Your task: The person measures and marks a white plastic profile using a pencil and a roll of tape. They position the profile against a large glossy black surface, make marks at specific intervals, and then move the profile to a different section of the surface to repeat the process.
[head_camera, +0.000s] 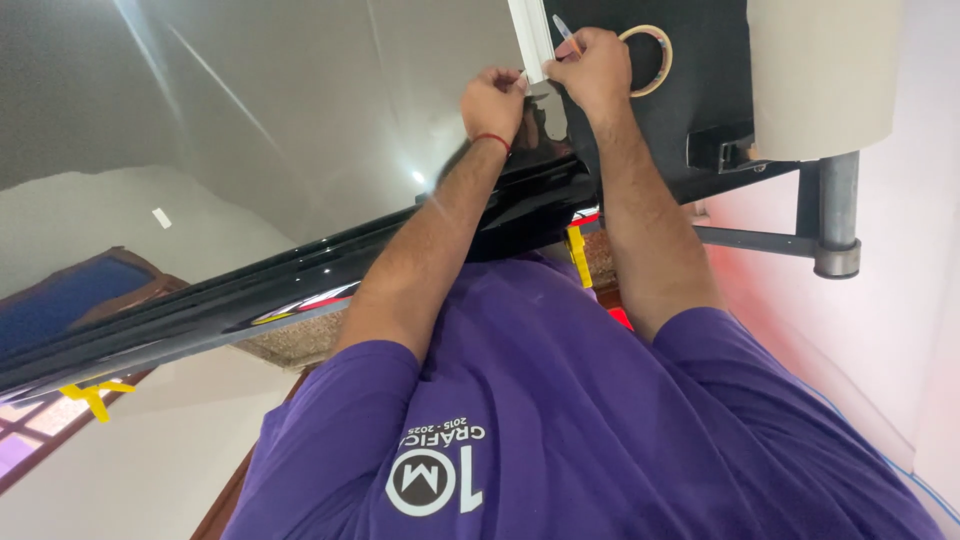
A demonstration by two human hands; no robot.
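1. While both hands meet at the white strip (pixel 530 35), the left hand (pixel 492 100) pinches its lower end.
2. Right hand (pixel 592 68), nearer the tape roll (pixel 647 58), clenches a pen (pixel 566 33).
3. Strip's long axis runs away from the hands.

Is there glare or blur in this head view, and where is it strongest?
Head view: bright streaks of glare cross the glossy grey sheet; a small hotspot shines beside the left hand; the right hand and tape roll look sharp; no motion blur.
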